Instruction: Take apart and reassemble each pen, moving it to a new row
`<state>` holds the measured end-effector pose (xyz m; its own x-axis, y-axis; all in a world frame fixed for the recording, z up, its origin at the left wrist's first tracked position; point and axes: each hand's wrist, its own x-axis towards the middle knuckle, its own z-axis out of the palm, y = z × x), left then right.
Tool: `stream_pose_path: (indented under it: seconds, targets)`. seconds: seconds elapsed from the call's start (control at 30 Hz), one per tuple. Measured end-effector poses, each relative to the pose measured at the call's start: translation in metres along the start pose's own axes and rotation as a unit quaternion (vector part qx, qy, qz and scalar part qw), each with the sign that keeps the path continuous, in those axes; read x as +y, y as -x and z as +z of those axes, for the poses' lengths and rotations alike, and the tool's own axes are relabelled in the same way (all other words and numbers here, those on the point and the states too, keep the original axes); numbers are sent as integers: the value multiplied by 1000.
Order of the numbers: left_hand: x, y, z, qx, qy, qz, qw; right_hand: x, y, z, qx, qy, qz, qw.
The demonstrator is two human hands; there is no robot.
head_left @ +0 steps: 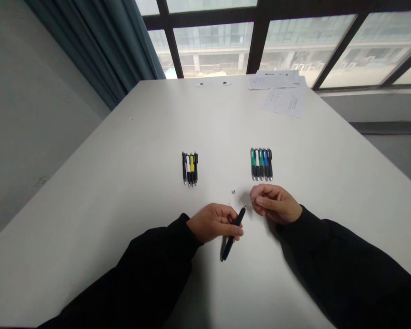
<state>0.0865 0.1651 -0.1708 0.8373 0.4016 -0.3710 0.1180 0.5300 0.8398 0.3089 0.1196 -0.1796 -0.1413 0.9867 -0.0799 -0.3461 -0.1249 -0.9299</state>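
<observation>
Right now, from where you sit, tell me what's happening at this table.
The left hand holds a black pen at a slant, one end toward the right hand, which pinches a small piece too tiny to make out. Beyond them on the white table lie two neat rows: four pens on the left, five pens on the right.

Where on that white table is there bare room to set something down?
The white table is bare left of the left pen row, right of the right pen row, and between the two. It is crowded nearer the person, where the left hand holds a black pen and the right hand pinches what looks like a small part.
</observation>
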Motion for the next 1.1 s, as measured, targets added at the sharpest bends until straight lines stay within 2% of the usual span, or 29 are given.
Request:
stream_pose_path:
  seconds: [0.23, 0.7, 0.87, 1.1]
  targets:
    - [4, 1, 4, -1, -7, -3, 1000, 1, -3, 6, 31, -3, -8, 999]
    - [5, 2, 3, -9, -20, -11, 1000, 2, 0, 2, -29, 75, 12, 997]
    - [5, 2, 3, -5, -30, -15, 999, 0, 0, 3, -44, 68, 13, 997]
    - [3, 2, 3, -5, -38, -23, 999, -1, 1, 6, -42, 99, 18, 994]
